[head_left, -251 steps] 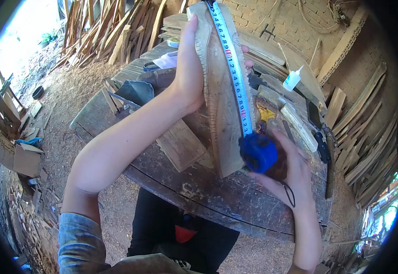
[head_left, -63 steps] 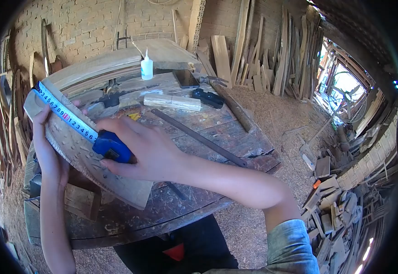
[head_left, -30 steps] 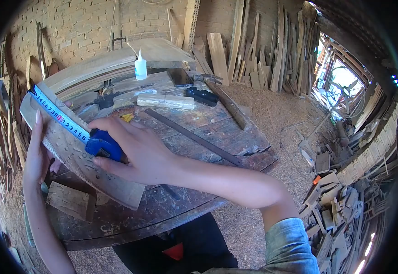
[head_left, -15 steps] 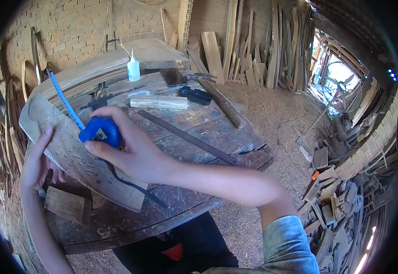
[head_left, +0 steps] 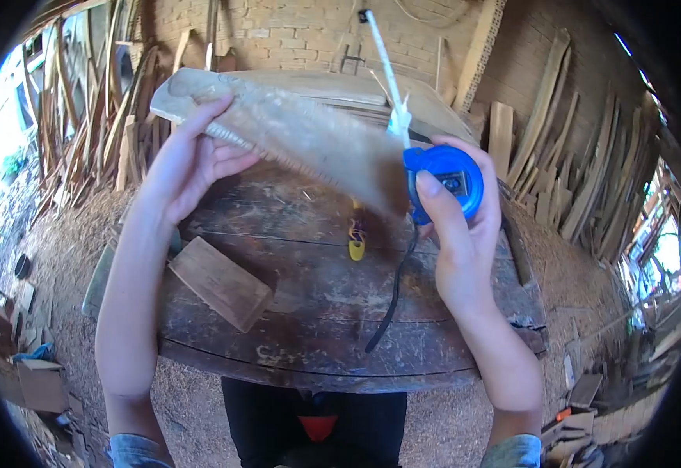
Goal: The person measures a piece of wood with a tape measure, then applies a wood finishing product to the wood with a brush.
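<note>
My left hand (head_left: 214, 148) grips a long, curved wooden board (head_left: 301, 129) near its left end, thumb on top and fingers underneath. The board is raised over the bench and its right end is smeared by motion. In my right hand (head_left: 465, 207) is a blue tape measure (head_left: 453, 183), closed in by thumb and fingers. A short length of its blade (head_left: 387, 66) sticks up from the case, and a black strap (head_left: 395, 296) hangs down from it. Below the board lies a yellow-handled tool (head_left: 357, 246), partly hidden.
A rectangular wood block (head_left: 222, 285) rests on the worn bench (head_left: 317, 312) at the left. Behind the tape blade stands a partly covered white bottle (head_left: 400, 121). Large planks (head_left: 340, 84) lie at the back, and timber strips (head_left: 539, 117) lean on the brick wall.
The board has been lifted off the bench and swung up by my left hand. My right hand has drawn the tape measure away from its face, to the right. The head view has turned left.
</note>
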`<state>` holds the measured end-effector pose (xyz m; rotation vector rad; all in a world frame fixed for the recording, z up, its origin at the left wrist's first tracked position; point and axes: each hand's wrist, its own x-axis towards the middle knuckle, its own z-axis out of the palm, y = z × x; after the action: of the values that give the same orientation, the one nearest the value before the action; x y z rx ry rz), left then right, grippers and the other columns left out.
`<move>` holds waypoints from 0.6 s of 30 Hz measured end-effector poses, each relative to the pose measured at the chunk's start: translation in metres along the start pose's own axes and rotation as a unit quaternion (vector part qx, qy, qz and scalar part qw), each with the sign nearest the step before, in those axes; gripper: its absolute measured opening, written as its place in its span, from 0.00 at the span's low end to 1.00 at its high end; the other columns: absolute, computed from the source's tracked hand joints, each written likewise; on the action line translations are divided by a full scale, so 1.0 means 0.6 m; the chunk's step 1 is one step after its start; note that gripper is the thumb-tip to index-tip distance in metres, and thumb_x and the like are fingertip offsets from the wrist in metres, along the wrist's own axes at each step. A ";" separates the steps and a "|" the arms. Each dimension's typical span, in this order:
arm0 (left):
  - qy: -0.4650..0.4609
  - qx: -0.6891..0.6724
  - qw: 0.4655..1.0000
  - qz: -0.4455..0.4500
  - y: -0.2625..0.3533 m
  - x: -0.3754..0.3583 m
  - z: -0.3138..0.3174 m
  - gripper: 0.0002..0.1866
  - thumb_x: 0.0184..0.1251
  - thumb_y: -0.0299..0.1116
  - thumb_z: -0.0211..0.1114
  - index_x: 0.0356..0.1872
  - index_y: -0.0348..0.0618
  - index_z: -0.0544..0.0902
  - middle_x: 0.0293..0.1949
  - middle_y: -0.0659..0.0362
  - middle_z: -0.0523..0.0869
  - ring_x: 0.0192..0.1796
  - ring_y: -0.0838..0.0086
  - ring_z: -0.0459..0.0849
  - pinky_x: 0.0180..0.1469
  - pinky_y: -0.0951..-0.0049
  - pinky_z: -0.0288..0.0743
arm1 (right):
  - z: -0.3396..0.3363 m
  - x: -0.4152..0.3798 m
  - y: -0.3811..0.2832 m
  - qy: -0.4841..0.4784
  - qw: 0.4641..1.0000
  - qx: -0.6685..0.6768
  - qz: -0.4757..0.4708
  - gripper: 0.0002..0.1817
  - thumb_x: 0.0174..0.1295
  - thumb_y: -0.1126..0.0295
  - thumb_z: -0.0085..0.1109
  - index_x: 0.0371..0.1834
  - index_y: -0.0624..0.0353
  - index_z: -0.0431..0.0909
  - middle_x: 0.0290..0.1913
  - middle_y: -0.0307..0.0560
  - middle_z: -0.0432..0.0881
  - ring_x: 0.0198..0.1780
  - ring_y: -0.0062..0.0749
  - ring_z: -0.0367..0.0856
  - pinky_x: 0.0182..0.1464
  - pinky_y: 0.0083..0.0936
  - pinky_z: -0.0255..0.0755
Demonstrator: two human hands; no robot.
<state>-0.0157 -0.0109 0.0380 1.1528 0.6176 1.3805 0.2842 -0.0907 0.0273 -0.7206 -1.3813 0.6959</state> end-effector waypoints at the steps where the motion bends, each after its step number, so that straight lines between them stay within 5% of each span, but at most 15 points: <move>1: 0.012 -0.020 1.000 0.013 -0.005 0.002 -0.001 0.26 0.81 0.37 0.67 0.68 0.29 0.72 0.57 0.42 0.89 0.53 0.59 0.94 0.56 0.65 0.94 | -0.003 0.005 0.006 0.000 0.999 -0.028 -0.029 0.24 0.71 0.71 0.73 0.65 0.59 0.74 0.52 0.39 0.85 0.49 0.20 0.83 0.51 0.21 0.79; 6: 0.059 -0.149 0.986 0.052 -0.029 0.015 0.008 0.19 0.83 0.29 0.65 0.66 0.29 0.74 0.59 0.35 0.86 0.58 0.52 0.92 0.64 0.61 0.91 | -0.016 0.017 0.044 0.006 0.968 -0.217 -0.124 0.26 0.64 0.69 0.79 0.62 0.57 0.76 0.49 0.45 0.87 0.49 0.26 0.85 0.55 0.26 0.79; 8: 0.049 -0.174 0.982 0.049 -0.038 0.023 -0.005 0.18 0.82 0.28 0.65 0.63 0.27 0.75 0.62 0.35 0.84 0.61 0.50 0.90 0.66 0.60 0.90 | -0.028 0.022 0.059 0.016 0.902 -0.374 -0.213 0.30 0.55 0.61 0.82 0.59 0.53 0.80 0.45 0.50 0.89 0.45 0.46 0.88 0.51 0.38 0.75; 10: 0.050 -0.179 0.982 0.045 -0.035 0.019 0.002 0.17 0.82 0.28 0.65 0.62 0.27 0.76 0.61 0.36 0.84 0.61 0.51 0.90 0.66 0.60 0.90 | -0.025 0.019 0.044 0.000 0.848 -0.463 -0.258 0.30 0.54 0.60 0.83 0.58 0.53 0.81 0.44 0.47 0.90 0.42 0.42 0.88 0.49 0.37 0.71; 18: 0.036 -0.136 0.989 0.041 -0.029 -0.007 0.041 0.23 0.82 0.31 0.67 0.67 0.28 0.72 0.64 0.41 0.83 0.64 0.56 0.88 0.70 0.62 0.87 | -0.022 0.020 0.039 -0.006 0.828 -0.484 -0.282 0.31 0.55 0.59 0.82 0.60 0.55 0.80 0.42 0.46 0.90 0.41 0.37 0.88 0.50 0.34 0.67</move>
<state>0.0129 -0.0182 0.0305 0.9211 0.4183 1.5297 0.2979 -0.0677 0.0156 -0.9983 -1.8296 -0.5495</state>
